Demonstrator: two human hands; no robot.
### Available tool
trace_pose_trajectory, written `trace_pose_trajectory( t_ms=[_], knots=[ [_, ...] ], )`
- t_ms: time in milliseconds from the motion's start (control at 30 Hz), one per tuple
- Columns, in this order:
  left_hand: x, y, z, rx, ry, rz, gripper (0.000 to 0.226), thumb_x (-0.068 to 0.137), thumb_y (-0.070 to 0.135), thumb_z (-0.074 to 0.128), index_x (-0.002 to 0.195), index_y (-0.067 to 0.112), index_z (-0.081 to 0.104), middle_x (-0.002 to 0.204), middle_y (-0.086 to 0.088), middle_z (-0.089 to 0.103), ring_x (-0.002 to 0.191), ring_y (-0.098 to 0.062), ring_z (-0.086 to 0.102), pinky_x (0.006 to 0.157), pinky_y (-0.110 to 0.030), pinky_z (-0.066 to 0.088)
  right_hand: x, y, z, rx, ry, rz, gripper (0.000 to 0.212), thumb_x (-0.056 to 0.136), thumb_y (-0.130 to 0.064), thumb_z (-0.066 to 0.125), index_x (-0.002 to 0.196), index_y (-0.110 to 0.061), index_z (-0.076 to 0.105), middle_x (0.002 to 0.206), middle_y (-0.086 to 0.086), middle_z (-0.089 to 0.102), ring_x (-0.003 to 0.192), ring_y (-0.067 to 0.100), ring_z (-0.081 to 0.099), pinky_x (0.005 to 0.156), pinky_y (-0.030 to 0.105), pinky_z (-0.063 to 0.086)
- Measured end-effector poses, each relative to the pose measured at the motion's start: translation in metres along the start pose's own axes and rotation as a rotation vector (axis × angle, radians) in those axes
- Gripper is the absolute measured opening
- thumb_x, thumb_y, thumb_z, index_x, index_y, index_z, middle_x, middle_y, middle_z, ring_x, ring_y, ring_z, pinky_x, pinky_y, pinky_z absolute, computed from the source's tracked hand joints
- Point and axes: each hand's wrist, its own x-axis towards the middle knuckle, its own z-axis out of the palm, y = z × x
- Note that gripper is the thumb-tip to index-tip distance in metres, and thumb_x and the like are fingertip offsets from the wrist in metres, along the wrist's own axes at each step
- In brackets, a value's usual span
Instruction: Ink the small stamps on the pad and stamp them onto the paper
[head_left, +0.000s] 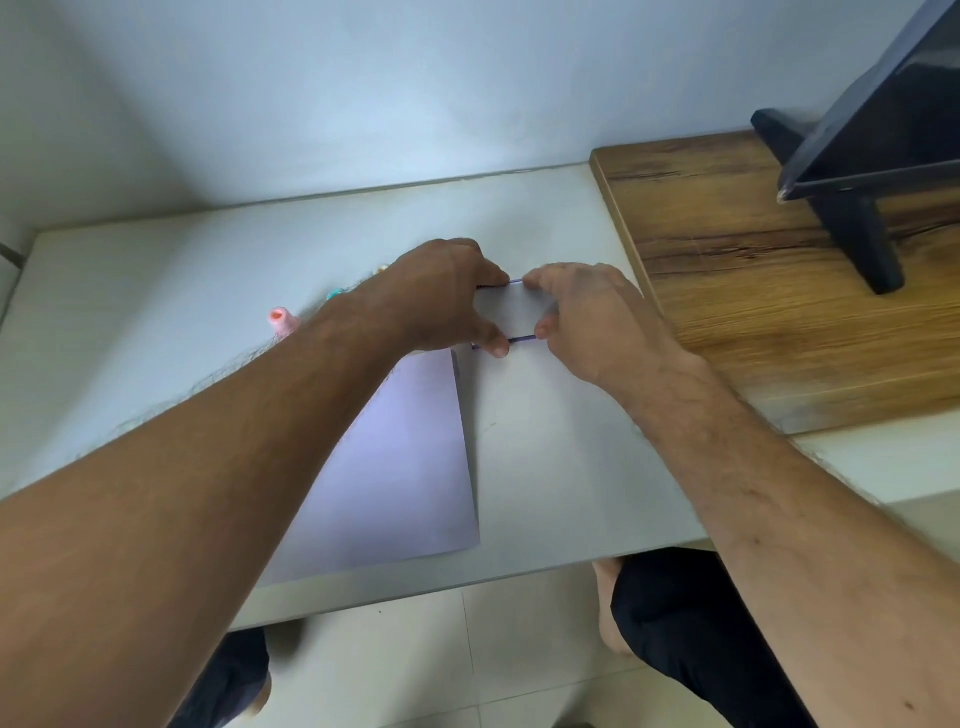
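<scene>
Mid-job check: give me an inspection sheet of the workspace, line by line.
Surface: white table, mostly bare.
Job's things: ink pad held at both ends, lid seemingly shut; paper near the front edge, no prints visible; pink stamp upright, two more stamps mostly hidden behind the left arm.
Clutter: wooden board carrying a dark stand.
Grippers: left hand and right hand both gripping the pad.
Cables: nothing seen.
Surroundings: plain wall, tiled floor.

Ink pad (511, 312) mostly covered by left hand (441, 296) and right hand (587, 317); only a pale top and thin dark edges are seen, open or closed cannot be told. Stamps at centre left partly hidden behind the left forearm: pink stamp (283, 319) half seen, teal stamp (335, 295) a sliver. Paper (410, 467) overlapped at its left. Monitor (883, 119) cut off at the upper right.
</scene>
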Motion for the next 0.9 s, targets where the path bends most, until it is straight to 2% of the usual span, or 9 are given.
trace_pose_trajectory(
  t_ms=[133,300,400,533,600,667,767,833,900],
  knots=[
    [0.007,0.002,0.000,0.004,0.038,-0.030,0.063,0.061,0.050,0.085,0.118,0.030,0.068,0.094,0.008,0.055,0.092,-0.017,0.051,0.074,-0.030,0.043,-0.001,-0.002,0.006,-0.037,0.040,-0.052,0.041,0.085,-0.002,0.058,0.125,-0.014,0.061,0.114,0.008,0.064,0.112,0.028,0.051,0.089,0.041,0.049],
    [0.010,0.003,-0.001,0.004,0.034,-0.057,0.064,0.063,0.046,0.085,0.122,0.030,0.067,0.098,0.007,0.057,0.093,-0.017,0.051,0.079,-0.030,0.046,0.003,-0.003,0.011,-0.066,0.060,-0.077,0.039,0.084,-0.002,0.060,0.122,-0.010,0.062,0.107,0.008,0.067,0.107,0.028,0.055,0.089,0.039,0.050],
    [0.010,0.005,-0.002,0.003,0.037,-0.092,0.071,0.063,0.043,0.087,0.128,0.028,0.064,0.114,0.004,0.065,0.108,-0.020,0.055,0.084,-0.031,0.046,0.007,-0.001,0.012,-0.056,0.069,-0.047,0.039,0.085,-0.008,0.061,0.123,-0.014,0.064,0.117,0.009,0.067,0.110,0.031,0.056,0.091,0.045,0.051],
    [0.006,0.009,0.003,0.028,0.083,-0.137,0.076,0.064,0.041,0.087,0.133,0.030,0.059,0.120,-0.003,0.066,0.112,-0.025,0.056,0.078,-0.028,0.039,0.015,0.002,0.016,-0.065,0.028,0.019,0.046,0.088,-0.016,0.062,0.134,-0.024,0.058,0.133,0.006,0.061,0.121,0.029,0.052,0.097,0.040,0.048],
    [0.001,0.011,0.007,0.027,0.112,-0.144,0.071,0.068,0.040,0.085,0.133,0.034,0.058,0.122,-0.002,0.066,0.112,-0.026,0.057,0.080,-0.030,0.042,0.015,0.002,0.015,-0.009,0.043,0.068,0.043,0.085,-0.017,0.065,0.127,-0.028,0.064,0.128,0.006,0.063,0.113,0.028,0.057,0.092,0.037,0.051],
    [-0.005,0.012,0.010,0.012,0.126,-0.174,0.061,0.071,0.040,0.082,0.127,0.038,0.058,0.119,-0.001,0.066,0.107,-0.026,0.059,0.082,-0.033,0.047,0.015,0.000,0.011,0.051,0.082,0.127,0.034,0.080,-0.015,0.072,0.111,-0.029,0.072,0.109,0.006,0.067,0.091,0.025,0.061,0.077,0.031,0.053],
    [-0.008,0.017,0.011,-0.004,0.131,-0.232,0.050,0.072,0.039,0.081,0.118,0.038,0.063,0.099,-0.002,0.060,0.084,-0.024,0.055,0.067,-0.030,0.038,0.020,-0.006,0.007,0.023,0.037,0.203,0.027,0.080,-0.010,0.071,0.098,-0.030,0.076,0.090,0.002,0.068,0.080,0.023,0.061,0.066,0.025,0.048],
    [-0.007,0.019,0.009,-0.016,0.104,-0.251,0.048,0.072,0.038,0.082,0.117,0.037,0.064,0.095,-0.003,0.055,0.080,-0.022,0.050,0.069,-0.029,0.037,0.022,-0.012,0.006,0.007,0.003,0.237,0.028,0.081,-0.009,0.072,0.100,-0.029,0.076,0.097,0.003,0.069,0.080,0.022,0.060,0.068,0.024,0.047],
    [-0.009,0.019,0.008,-0.051,0.082,-0.243,0.050,0.072,0.041,0.081,0.120,0.037,0.064,0.105,-0.002,0.061,0.089,-0.023,0.055,0.075,-0.030,0.041,0.019,-0.016,0.006,0.010,0.017,0.229,0.030,0.080,-0.010,0.075,0.103,-0.029,0.075,0.104,0.004,0.069,0.084,0.023,0.063,0.072,0.025,0.051]
  ],
)
